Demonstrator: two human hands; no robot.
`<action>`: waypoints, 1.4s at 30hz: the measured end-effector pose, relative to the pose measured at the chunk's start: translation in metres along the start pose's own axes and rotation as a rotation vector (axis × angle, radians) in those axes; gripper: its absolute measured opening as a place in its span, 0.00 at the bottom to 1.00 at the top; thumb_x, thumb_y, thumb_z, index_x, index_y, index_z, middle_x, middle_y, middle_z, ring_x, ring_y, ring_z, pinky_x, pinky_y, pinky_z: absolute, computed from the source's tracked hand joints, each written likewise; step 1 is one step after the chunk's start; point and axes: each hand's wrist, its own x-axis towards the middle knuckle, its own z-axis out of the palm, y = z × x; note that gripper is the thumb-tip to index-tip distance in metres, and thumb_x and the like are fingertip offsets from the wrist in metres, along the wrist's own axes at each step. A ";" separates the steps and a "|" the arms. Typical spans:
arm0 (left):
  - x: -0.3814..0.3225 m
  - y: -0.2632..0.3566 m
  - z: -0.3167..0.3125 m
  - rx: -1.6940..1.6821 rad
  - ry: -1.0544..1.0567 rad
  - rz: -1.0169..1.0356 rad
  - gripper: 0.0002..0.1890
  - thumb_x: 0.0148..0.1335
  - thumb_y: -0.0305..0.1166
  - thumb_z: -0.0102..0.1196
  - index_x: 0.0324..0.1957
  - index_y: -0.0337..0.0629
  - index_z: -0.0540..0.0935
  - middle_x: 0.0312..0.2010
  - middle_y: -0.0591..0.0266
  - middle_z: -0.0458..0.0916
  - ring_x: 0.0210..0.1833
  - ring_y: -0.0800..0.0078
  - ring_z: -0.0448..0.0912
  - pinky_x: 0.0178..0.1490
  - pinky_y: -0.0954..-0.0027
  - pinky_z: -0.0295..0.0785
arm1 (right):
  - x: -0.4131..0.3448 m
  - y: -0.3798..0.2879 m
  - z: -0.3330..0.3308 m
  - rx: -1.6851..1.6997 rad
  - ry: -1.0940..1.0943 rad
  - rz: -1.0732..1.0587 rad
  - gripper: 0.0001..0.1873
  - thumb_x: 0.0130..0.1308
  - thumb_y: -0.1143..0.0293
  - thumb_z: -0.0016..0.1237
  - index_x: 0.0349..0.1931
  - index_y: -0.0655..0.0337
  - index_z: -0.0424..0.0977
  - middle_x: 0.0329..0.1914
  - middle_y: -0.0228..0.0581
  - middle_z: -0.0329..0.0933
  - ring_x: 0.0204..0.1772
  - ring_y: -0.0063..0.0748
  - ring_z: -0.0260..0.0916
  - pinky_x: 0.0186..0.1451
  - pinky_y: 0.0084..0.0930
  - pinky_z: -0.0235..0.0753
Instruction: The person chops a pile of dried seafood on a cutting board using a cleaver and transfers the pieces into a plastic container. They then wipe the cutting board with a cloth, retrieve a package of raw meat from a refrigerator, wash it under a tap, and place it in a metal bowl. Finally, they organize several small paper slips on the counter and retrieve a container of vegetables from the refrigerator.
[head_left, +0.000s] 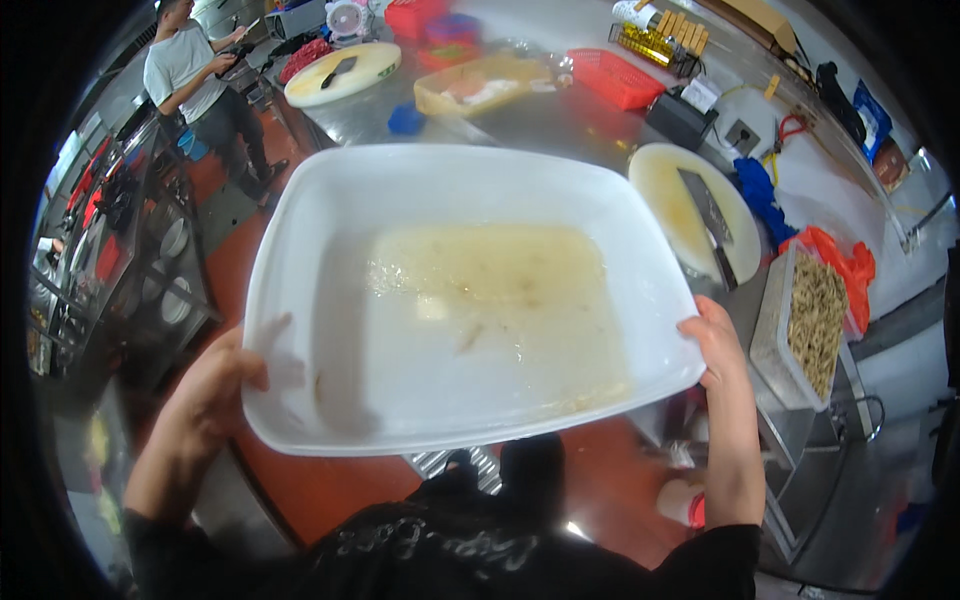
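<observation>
A large white plastic tub is held up in front of my body, its inside facing me. Cloudy yellowish liquid with a few dark bits lies across part of its bottom. My left hand grips the left short side, thumb over the rim. On the opposite short side, my right hand has hold of the rim, with most fingers hidden behind the wall. Below the tub, the red floor and a metal drain grate are visible.
Behind the tub runs a steel worktable. It bears a round cutting board with a cleaver, a red basket, a yellowish tray and a container of shredded food. A person stands at far left beside shelving.
</observation>
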 end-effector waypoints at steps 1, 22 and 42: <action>-0.008 -0.005 -0.005 0.045 -0.016 0.016 0.39 0.30 0.17 0.37 0.56 0.32 0.65 0.43 0.45 0.72 0.43 0.55 0.75 0.49 0.59 0.72 | -0.025 0.013 -0.001 0.038 0.024 0.007 0.21 0.44 0.83 0.36 0.44 0.75 0.64 0.40 0.48 0.71 0.42 0.35 0.71 0.45 0.25 0.71; -0.127 -0.299 0.294 0.261 -1.149 -0.483 0.36 0.31 0.14 0.38 0.53 0.28 0.65 0.43 0.48 0.72 0.47 0.61 0.74 0.50 0.65 0.73 | -0.687 0.127 -0.203 0.159 1.037 0.089 0.27 0.42 0.70 0.43 0.47 0.70 0.65 0.42 0.43 0.69 0.44 0.33 0.67 0.45 0.25 0.67; -0.134 -0.447 0.772 0.113 -0.921 -0.782 0.12 0.38 0.20 0.45 0.31 0.34 0.69 0.36 0.46 0.63 0.47 0.42 0.66 0.47 0.32 0.60 | -0.592 -0.017 -0.498 -0.261 1.609 -0.019 0.11 0.40 0.70 0.46 0.26 0.65 0.71 0.24 0.36 0.70 0.28 0.32 0.69 0.31 0.27 0.68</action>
